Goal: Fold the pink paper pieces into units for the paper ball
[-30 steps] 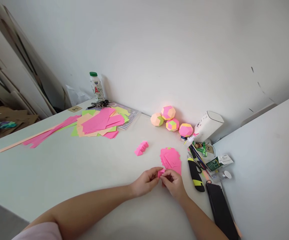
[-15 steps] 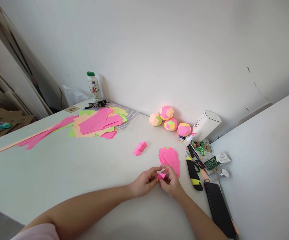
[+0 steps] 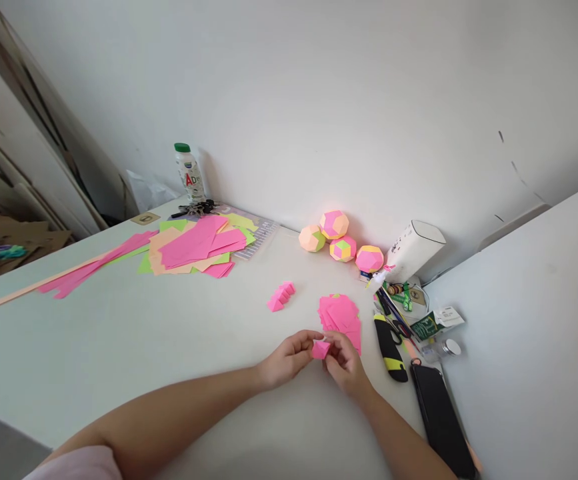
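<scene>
Pink folded paper (image 3: 321, 350) sits between our two hands, on the near side of the pink sheets (image 3: 341, 312). Our left hand (image 3: 286, 361) pinches its left side; our right hand (image 3: 347, 368) holds its right. We judge that shaping its folds is the step in hand, and the next move calls for light, even pressure. Farther left lies a row of folded pieces (image 3: 281, 297).

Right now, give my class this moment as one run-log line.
left hand: holds folded pink piece | right hand: holds same piece | beyond: pink sheets, folded pink row | by wall: four multicoloured balls
</scene>
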### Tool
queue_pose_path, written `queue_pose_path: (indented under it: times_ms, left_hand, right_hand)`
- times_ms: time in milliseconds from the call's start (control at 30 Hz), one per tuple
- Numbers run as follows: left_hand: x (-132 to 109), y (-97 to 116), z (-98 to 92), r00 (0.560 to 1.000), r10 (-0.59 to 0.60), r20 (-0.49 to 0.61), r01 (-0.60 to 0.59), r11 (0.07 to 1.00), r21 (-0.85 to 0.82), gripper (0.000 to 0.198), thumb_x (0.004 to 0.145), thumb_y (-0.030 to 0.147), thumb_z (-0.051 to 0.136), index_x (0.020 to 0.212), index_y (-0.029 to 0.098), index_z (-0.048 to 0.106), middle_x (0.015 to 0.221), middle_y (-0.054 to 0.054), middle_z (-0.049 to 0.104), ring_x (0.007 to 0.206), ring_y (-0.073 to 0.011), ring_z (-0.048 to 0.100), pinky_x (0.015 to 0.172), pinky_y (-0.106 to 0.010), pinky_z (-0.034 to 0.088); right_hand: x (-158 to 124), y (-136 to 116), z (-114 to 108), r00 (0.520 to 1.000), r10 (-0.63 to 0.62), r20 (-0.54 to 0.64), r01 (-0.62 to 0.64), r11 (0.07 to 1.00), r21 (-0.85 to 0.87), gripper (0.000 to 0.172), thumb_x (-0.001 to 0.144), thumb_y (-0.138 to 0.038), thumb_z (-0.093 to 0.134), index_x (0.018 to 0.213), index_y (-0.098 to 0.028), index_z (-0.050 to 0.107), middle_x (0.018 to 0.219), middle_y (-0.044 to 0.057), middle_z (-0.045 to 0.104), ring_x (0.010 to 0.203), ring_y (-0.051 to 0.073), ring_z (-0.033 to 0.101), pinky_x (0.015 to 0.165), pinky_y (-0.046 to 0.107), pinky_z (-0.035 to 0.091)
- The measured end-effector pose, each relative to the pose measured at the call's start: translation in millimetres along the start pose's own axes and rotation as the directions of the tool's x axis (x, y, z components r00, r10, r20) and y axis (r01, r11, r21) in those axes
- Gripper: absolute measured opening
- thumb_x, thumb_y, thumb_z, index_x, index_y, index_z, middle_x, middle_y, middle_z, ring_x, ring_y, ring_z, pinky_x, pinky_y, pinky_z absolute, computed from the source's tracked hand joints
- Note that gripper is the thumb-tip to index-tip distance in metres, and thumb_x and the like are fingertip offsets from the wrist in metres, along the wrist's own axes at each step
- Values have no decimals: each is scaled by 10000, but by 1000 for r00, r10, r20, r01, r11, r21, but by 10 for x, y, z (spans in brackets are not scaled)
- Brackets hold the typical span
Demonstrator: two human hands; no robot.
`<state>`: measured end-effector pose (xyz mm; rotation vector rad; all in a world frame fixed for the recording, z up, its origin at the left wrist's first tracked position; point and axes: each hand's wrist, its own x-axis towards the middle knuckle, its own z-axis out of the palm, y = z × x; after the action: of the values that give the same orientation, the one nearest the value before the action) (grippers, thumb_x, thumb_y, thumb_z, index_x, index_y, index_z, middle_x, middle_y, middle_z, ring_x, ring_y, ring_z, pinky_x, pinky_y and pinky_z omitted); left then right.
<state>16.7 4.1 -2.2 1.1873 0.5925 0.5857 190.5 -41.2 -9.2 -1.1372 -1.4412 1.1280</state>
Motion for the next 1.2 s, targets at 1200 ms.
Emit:
queue_pose_path:
  times_ms: [1200]
  left_hand:
    - [-77,-42,143,927,350,130,-348,679,646,109,823,217,431,825,175,532,916,-94,614,867,-201,577,776,-359,471]
  right_hand:
    - [57,-71,3,939,123,-320,-122,992,21,170,834,-351,566,820,-181,566,490,-52,487,432,110,454,418,212,386]
